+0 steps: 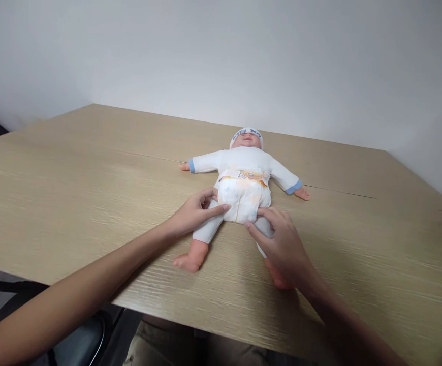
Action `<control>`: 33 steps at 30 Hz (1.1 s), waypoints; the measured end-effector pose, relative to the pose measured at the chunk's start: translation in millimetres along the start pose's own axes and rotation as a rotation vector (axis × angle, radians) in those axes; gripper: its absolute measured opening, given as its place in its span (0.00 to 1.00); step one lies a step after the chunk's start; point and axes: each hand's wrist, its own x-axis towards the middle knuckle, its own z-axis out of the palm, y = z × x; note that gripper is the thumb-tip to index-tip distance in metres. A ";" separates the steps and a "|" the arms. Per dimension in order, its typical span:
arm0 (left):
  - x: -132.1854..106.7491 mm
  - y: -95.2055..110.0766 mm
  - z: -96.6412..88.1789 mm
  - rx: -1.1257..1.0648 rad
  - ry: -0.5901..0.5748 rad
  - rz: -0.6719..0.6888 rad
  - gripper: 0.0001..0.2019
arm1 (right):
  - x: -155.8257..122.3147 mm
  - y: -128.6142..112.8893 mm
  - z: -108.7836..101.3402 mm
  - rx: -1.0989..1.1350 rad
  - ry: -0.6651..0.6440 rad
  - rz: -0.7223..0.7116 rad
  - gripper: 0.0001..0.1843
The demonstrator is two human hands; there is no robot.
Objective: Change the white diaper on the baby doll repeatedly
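A baby doll (246,157) in a white suit with blue cuffs and a white cap lies face up on the table, arms spread and feet toward me. Around its hips is a white diaper (240,195) with an orange printed waistband. My left hand (198,209) pinches the diaper's edge at the leg on the left, thumb on the front and fingers partly hidden behind. On the other side, my right hand (280,236) grips the leg edge between thumb and fingers. That hand covers part of the doll's leg on the right.
The wooden table (129,203) has thin seams running across it and meets a pale wall (206,61) at the back. Below its front edge are a dark chair (80,340) and my lap. Something dark and pink shows at the far left.
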 end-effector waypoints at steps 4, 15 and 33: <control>-0.5 2.1 0.8 0.001 0.022 0.000 0.20 | -3.7 -3.3 1.4 0.004 0.040 0.008 0.12; 0.6 -0.6 0.1 -0.118 0.051 -0.082 0.21 | -3.0 -2.2 -3.8 0.111 -0.005 0.168 0.17; 1.7 4.6 5.5 -0.287 0.057 -0.106 0.22 | -0.5 -0.1 -3.2 0.135 0.020 0.230 0.20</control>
